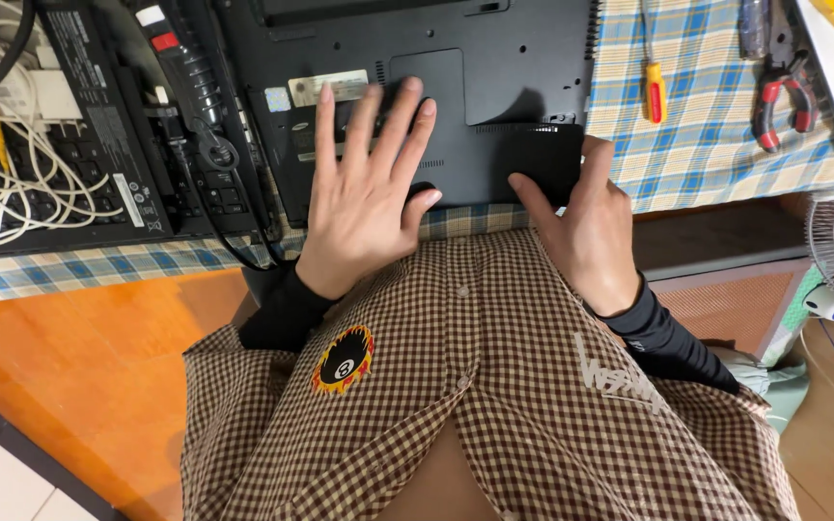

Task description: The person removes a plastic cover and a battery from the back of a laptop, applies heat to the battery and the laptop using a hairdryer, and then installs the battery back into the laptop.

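A left hand (364,193), fingers spread flat, presses the underside of an upturned black laptop (436,96) lying on a blue plaid tablecloth (697,145), while the right hand (586,227) pinches a black panel (544,159) at the laptop's near edge between thumb and forefinger. A yellow-handled screwdriver (654,87) and red-handled pliers (786,101) lie to the right; white cables (12,183) cover a second device at left.

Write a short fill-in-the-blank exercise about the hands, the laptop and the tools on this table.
1. The left hand lies flat, fingers spread, on the upturned black ____.
2. The right hand grips a small black ____ at the laptop's near edge.
3. The screwdriver with the yellow handle lies on the ____ cloth.
4. Beside the screwdriver lie red-handled ____.

Missing words: laptop; panel; checked; pliers
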